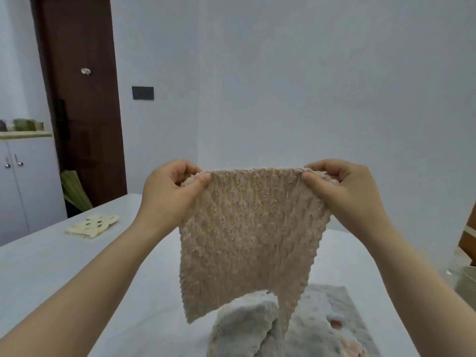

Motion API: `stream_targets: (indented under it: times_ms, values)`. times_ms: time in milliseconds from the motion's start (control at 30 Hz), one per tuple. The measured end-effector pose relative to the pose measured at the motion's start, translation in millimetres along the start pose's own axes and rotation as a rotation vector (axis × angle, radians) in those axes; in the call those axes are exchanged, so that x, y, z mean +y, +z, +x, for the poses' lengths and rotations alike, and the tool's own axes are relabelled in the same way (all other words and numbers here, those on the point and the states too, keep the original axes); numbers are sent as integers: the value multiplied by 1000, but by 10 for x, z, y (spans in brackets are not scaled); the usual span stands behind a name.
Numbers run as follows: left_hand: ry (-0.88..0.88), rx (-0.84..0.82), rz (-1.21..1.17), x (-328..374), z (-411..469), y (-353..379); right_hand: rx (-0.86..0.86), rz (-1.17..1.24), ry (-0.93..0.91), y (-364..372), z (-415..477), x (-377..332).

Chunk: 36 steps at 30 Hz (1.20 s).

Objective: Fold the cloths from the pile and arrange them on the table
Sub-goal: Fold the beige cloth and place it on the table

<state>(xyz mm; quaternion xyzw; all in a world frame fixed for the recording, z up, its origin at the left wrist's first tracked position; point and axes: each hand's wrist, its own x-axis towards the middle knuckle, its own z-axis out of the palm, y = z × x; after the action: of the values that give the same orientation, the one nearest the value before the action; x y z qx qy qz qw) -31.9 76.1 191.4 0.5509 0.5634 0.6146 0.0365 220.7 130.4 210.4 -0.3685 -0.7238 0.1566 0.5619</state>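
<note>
A beige textured cloth (247, 233) hangs in the air above the table, stretched between both hands. My left hand (170, 191) pinches its top left corner and my right hand (342, 189) pinches its top right corner. Its lower edge dangles just over the pile of cloths (309, 328), a heap of grey and pale fluffy cloths at the near edge of the white table (51, 258). A folded cream cloth with dark spots (93, 224) lies flat on the far left part of the table.
A brown door (82, 99) and a white cabinet (20, 186) stand behind the table on the left. A pale container (466, 282) shows at the right edge. The wall behind is plain.
</note>
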Motion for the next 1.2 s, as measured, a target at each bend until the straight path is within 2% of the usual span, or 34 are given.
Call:
stream_targets:
  times_ms: [67, 200, 333, 533, 767, 867, 1033, 1200]
  values:
    - [-136, -71, -77, -24, -49, 12, -70, 101, 86, 42, -71, 20]
    - [-404, -200, -326, -55, -134, 62, -144, 145, 172, 121, -172, 71]
    - [-538, -322, -607, -55, -154, 30, -156, 195, 229, 68, -210, 49]
    - [-593, -330, -724, -124, -244, 30, -170, 193, 237, 17, -259, 64]
    - [-590, -291, -782, -96, -403, 130, -364, 159, 254, 18, -432, -3]
    - [-564, -293, -796, -52, -468, 183, -395, 229, 287, 24, -476, -19]
    - [-512, -334, -858, 12, -557, 239, -540, 304, 279, -1, -537, -79]
    - [-541, -296, -897, 60, -596, 286, -330, 128, 156, 47, -556, -111]
